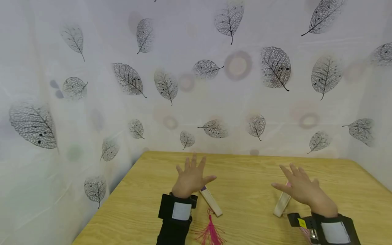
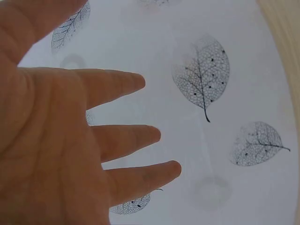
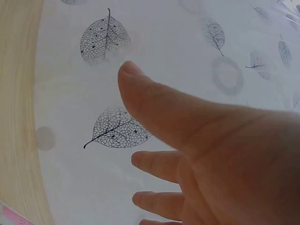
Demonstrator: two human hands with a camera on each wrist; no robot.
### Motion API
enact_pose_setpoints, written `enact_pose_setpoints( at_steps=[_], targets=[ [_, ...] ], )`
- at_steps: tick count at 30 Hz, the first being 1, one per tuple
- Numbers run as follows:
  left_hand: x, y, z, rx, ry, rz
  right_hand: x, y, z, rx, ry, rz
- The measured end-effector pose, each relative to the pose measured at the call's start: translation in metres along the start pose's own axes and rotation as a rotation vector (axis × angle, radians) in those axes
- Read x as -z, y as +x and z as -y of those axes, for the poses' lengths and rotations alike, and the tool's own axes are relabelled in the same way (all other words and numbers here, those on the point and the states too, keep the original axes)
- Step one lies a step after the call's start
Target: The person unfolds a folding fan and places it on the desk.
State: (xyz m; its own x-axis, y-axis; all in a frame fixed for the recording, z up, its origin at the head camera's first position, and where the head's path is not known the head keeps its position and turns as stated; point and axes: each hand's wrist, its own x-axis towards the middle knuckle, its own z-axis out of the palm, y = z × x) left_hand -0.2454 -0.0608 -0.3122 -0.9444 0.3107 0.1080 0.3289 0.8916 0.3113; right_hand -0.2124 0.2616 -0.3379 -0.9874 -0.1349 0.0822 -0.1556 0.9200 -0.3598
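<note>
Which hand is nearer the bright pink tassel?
Left. In the head view, the left hand is beyond and slightly left of the bright pink tassel; the right hand is farther off, well to its right.

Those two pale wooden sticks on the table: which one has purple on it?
The left stick, nearest the person's left hand: purple shows at its far visible end. The right stick, by the right hand, shows pink there instead.

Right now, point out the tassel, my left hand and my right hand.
Tassel (image 1: 211,232): head view, on its pink strands.
Left hand (image 1: 190,179): head view, on the back of it.
Right hand (image 1: 304,189): head view, on the back of it.
</note>
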Motion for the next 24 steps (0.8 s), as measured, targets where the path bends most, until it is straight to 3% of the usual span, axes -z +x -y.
enact_pose_setpoints(
  at_steps=[6,11,14,18,24],
  targets=[
    [0.006,-0.001,-0.001,-0.012,0.063,-0.060,-0.006,0.010,-0.004,-0.032,-0.030,-0.025],
    [0.011,-0.006,-0.003,-0.034,0.017,-0.137,-0.020,0.014,-0.018,-0.238,0.049,-0.044],
    [0.013,-0.009,-0.005,-0.042,-0.004,-0.160,-0.033,0.013,-0.028,-0.361,0.102,0.027],
    [0.014,-0.012,-0.007,-0.056,-0.006,-0.179,-0.048,0.012,-0.037,-0.460,0.148,0.132],
    [0.014,-0.013,-0.008,-0.060,-0.012,-0.169,-0.055,0.013,-0.042,-0.469,0.199,0.175]
  ],
)
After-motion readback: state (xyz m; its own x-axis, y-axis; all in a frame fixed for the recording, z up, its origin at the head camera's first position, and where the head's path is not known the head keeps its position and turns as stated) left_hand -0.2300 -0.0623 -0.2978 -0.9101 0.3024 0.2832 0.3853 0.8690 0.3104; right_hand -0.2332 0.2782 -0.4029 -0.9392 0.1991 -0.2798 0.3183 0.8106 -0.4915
